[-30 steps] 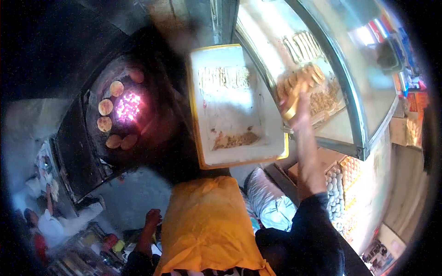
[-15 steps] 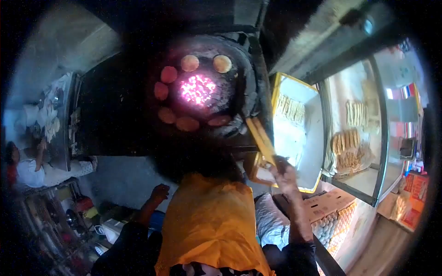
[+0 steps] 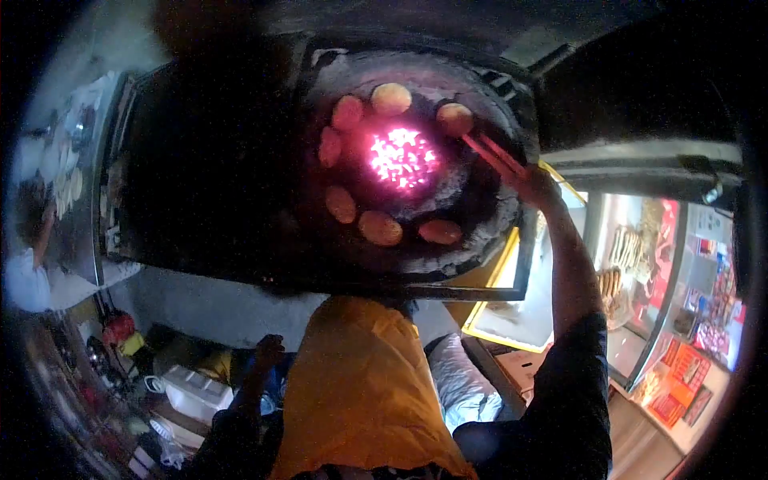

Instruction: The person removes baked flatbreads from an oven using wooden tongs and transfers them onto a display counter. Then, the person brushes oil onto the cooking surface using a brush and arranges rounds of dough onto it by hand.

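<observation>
In the head view my right hand [image 3: 536, 188] is closed on a pair of wooden tongs [image 3: 496, 156], reaching over the round oven. The tong tips meet the lower right edge of a round flatbread [image 3: 454, 118]; whether they grip it I cannot tell. Around the glowing coals [image 3: 402, 158] several more flatbreads sit on the dark oven wall, among them a pale one [image 3: 391, 99] at the top and a browner one [image 3: 380, 228] at the front. My left hand [image 3: 270, 350] hangs low beside my orange apron [image 3: 356, 392], fingers curled in shadow, with nothing visible in it.
A dark frame edge [image 3: 400, 290] runs between my body and the oven. To the right stand a yellow-rimmed white bin [image 3: 512, 324] and a glass case [image 3: 628, 272] with food. Far left, another person [image 3: 28, 276] is at a counter holding pale dough pieces [image 3: 74, 186].
My right hand has moved up from beside the white bin to over the oven, bringing the tongs to the upper right flatbread. The view has shifted too. My left hand still hangs low.
</observation>
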{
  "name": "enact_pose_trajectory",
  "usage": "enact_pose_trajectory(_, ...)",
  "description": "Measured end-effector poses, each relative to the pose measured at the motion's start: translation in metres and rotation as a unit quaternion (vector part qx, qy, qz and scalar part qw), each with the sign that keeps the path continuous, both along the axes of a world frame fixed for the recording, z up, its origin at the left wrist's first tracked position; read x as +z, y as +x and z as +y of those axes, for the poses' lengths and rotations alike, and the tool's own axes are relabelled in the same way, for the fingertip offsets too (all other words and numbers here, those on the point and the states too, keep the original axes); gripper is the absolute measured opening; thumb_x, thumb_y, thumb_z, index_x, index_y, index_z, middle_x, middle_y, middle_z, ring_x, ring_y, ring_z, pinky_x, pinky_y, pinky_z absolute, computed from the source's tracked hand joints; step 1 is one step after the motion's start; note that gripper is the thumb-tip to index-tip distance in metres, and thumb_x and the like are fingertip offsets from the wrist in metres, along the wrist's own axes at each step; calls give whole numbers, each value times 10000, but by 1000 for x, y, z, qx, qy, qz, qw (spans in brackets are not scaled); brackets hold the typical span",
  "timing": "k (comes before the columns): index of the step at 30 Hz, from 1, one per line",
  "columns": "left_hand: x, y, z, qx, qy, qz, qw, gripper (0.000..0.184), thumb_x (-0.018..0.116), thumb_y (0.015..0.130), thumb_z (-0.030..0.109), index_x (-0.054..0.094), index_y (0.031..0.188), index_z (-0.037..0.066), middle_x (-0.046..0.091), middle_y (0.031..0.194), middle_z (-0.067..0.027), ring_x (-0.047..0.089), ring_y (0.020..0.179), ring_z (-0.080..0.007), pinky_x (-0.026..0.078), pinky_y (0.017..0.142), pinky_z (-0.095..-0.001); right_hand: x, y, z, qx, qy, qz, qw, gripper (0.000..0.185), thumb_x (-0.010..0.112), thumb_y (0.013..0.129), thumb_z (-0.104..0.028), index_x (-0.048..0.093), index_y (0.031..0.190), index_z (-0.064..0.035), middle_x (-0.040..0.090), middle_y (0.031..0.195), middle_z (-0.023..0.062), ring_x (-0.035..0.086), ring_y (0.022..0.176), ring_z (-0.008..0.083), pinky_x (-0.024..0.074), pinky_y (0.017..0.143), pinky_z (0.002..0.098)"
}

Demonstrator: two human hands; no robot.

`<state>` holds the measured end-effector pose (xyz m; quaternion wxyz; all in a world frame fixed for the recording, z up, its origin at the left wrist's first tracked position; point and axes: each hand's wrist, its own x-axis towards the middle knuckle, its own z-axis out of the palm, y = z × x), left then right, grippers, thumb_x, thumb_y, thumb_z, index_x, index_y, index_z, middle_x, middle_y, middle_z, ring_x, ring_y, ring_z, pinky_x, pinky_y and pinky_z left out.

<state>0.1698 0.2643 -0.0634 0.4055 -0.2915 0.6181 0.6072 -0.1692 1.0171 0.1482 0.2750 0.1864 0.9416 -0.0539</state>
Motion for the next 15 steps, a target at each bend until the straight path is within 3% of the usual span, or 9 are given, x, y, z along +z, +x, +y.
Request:
enact_pose_trajectory(2, -34, 44, -26, -89, -34, 73, 993, 316, 524, 937, 298, 545, 1175, 91, 613, 1016, -78, 587, 829, -236, 483, 715, -420, -38, -13, 9, 52, 19, 14, 998, 630, 558, 807, -621, 677, 1027, -42, 682, 891, 216, 663, 896, 371, 521, 759, 483)
enact_pose_trajectory(3, -60, 72, -43, -254, -120, 199, 939, 334, 520, 936, 305, 539, 1199, 101, 614, 1043, -76, 592, 854, -243, 486, 741, -426, -57, -20, 13, 77, 30, 22, 996, 632, 542, 821, -621, 678, 1025, -39, 683, 885, 214, 664, 883, 376, 520, 750, 486)
enact_pose_trajectory(5, -103, 124, -63, -570, -401, 449, 560, 373, 513, 932, 318, 528, 1247, 119, 615, 1097, -74, 603, 905, -257, 492, 792, -439, -53, -28, -3, 58, 8, 38, 998, 630, 553, 815, -637, 684, 1010, -53, 689, 873, 199, 666, 874, 373, 520, 742, 487)
enact_pose_trajectory(7, -95, 129, -57, -590, -425, 324, 605, 377, 529, 911, 338, 548, 1223, 129, 620, 1114, -65, 605, 940, -270, 484, 814, -462, -77, -33, 6, 39, -14, 50, 998, 614, 570, 805, -637, 690, 994, -65, 689, 861, 197, 669, 873, 367, 521, 739, 485)
enact_pose_trajectory(9, -68, 112, -52, -370, -246, 226, 867, 367, 524, 918, 327, 548, 1215, 112, 615, 1119, -77, 607, 936, -270, 493, 795, -466, -84, -31, 4, 8, -46, 121, 992, 567, 602, 799, -606, 699, 967, -74, 689, 814, 175, 678, 782, 317, 515, 673, 446)
enact_pose_trajectory(10, -51, 98, -44, -202, -140, 123, 962, 362, 522, 922, 321, 549, 1210, 104, 613, 1121, -83, 608, 934, -271, 497, 785, -468, -86, -31, 1, 7, -47, 121, 992, 567, 602, 799, -606, 699, 967, -74, 689, 814, 175, 678, 782, 317, 515, 673, 446)
enact_pose_trajectory(11, -38, 86, -39, -97, -80, 57, 990, 357, 519, 926, 315, 549, 1206, 96, 610, 1124, -89, 610, 932, -271, 502, 775, -470, -92, -30, 1, 127, 142, 183, 964, 500, 607, 804, -536, 669, 1016, -87, 677, 861, 140, 658, 794, 286, 504, 658, 415)
enact_pose_trajectory(13, -27, 66, -35, -2, -14, -5, 1000, 348, 515, 933, 303, 549, 1197, 79, 605, 1128, -101, 612, 929, -271, 511, 756, -474, -111, -26, 7, 336, 491, 271, 757, 411, 616, 814, -396, 608, 1114, -114, 653, 956, 71, 620, 819, 225, 481, 629, 352)
enact_pose_trajectory(15, -24, 47, -33, 22, 35, -26, 999, 340, 510, 941, 291, 550, 1189, 63, 601, 1133, -113, 614, 925, -271, 520, 737, -478, -140, -15, 19, 473, 737, 287, 387, 411, 625, 825, -256, 547, 1212, -141, 629, 1051, 1, 581, 844, 163, 458, 600, 289)
